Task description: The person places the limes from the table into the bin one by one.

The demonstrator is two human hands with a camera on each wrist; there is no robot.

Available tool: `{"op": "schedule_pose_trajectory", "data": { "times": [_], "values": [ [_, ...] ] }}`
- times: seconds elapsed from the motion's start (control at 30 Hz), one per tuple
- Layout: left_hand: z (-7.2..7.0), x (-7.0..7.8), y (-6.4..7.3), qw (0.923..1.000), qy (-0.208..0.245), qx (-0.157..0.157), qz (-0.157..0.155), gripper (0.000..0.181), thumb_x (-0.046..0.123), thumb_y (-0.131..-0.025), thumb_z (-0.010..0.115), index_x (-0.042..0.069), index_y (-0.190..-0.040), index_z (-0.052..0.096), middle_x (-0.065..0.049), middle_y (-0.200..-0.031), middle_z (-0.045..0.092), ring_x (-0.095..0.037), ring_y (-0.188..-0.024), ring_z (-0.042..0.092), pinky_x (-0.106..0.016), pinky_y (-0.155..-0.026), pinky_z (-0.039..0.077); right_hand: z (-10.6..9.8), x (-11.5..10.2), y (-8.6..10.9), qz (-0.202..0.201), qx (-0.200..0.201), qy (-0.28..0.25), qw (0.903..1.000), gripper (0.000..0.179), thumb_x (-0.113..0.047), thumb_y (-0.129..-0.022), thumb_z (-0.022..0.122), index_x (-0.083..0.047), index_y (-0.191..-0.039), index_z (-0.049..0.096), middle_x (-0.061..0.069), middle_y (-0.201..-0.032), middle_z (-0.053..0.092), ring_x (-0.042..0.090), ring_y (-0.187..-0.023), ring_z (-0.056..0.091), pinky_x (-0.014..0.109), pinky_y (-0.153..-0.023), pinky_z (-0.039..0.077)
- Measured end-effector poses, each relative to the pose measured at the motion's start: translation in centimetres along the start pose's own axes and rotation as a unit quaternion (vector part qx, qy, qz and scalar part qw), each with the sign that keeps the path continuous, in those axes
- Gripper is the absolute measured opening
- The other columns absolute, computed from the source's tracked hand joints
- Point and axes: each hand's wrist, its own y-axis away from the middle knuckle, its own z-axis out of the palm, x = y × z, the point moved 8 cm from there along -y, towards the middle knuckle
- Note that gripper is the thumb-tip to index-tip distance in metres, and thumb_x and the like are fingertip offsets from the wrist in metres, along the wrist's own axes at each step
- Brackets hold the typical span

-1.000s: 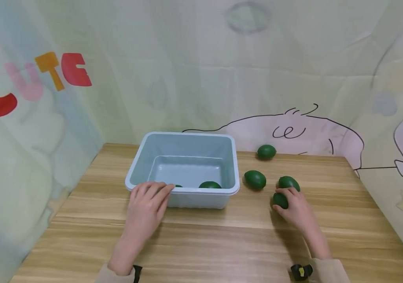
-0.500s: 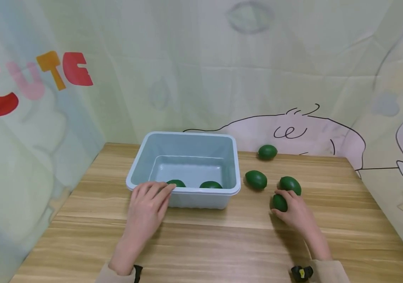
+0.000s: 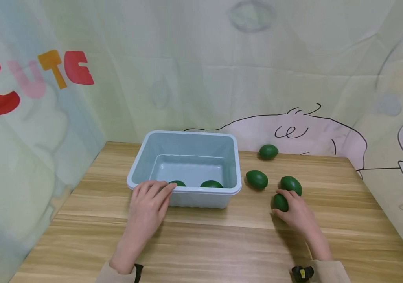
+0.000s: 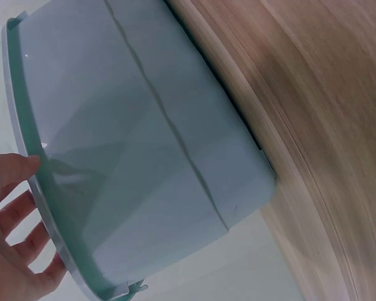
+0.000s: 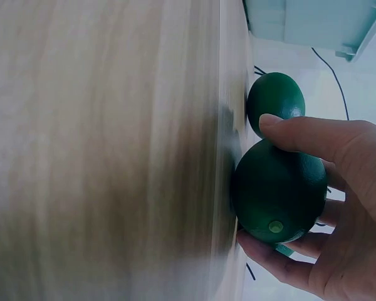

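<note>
At the left front corner of a pale blue plastic basin, my left hand grips the rim, thumb outside and fingers over the edge; the left wrist view shows this hold on the basin's wall too. Inside the basin two green limes, a left lime and a right lime, show only their tops above the front rim. My right hand holds another lime between thumb and fingers, low at the wooden table. Just behind that one sits a further lime.
Between the basin and my right hand lies one lime. Farther back, near the table's rear edge, is another lime. A printed cloth backdrop closes in the table behind and at the sides.
The left lime in the basin has come more into sight beside my left fingers. My right hand's lime has shifted slightly toward me. The left hand keeps its place on the rim.
</note>
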Motion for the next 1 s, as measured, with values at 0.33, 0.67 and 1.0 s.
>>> {"op": "schedule_pose_trajectory", "data": {
  "times": [0.33, 0.67, 1.0],
  "values": [
    [0.0, 0.07, 0.01, 0.9999, 0.003, 0.01, 0.004, 0.022, 0.013, -0.083, 0.061, 0.015, -0.103, 0.069, -0.004, -0.094, 0.067, -0.025, -0.092, 0.055, -0.042, -0.086, 0.039, 0.0, 0.11, 0.04, 0.001, -0.001, -0.004, 1.0, 0.061, -0.027, -0.077, 0.071, -0.007, -0.129, 0.047, 0.021, -0.122, 0.051, 0.04, -0.104, 0.054, 0.057, -0.079, 0.046],
    [-0.06, 0.13, 0.03, 0.9999, 0.008, 0.014, 0.003, 0.023, 0.011, -0.08, 0.063, 0.015, -0.102, 0.069, -0.004, -0.093, 0.067, -0.025, -0.091, 0.055, -0.042, -0.086, 0.039, -0.05, 0.23, 0.12, 0.003, -0.002, -0.002, 1.0, 0.061, -0.028, -0.077, 0.071, -0.007, -0.129, 0.047, 0.021, -0.122, 0.051, 0.04, -0.105, 0.054, 0.057, -0.079, 0.046],
    [0.05, 0.07, 0.0, 1.0, 0.006, 0.002, -0.005, 0.024, 0.011, -0.08, 0.065, 0.016, -0.104, 0.068, -0.004, -0.095, 0.067, -0.025, -0.093, 0.055, -0.042, -0.087, 0.039, -0.09, 0.15, 0.35, 0.002, -0.003, -0.007, 1.0, 0.06, -0.028, -0.077, 0.071, -0.008, -0.128, 0.047, 0.02, -0.122, 0.051, 0.04, -0.104, 0.054, 0.056, -0.079, 0.046]
  ]
}}
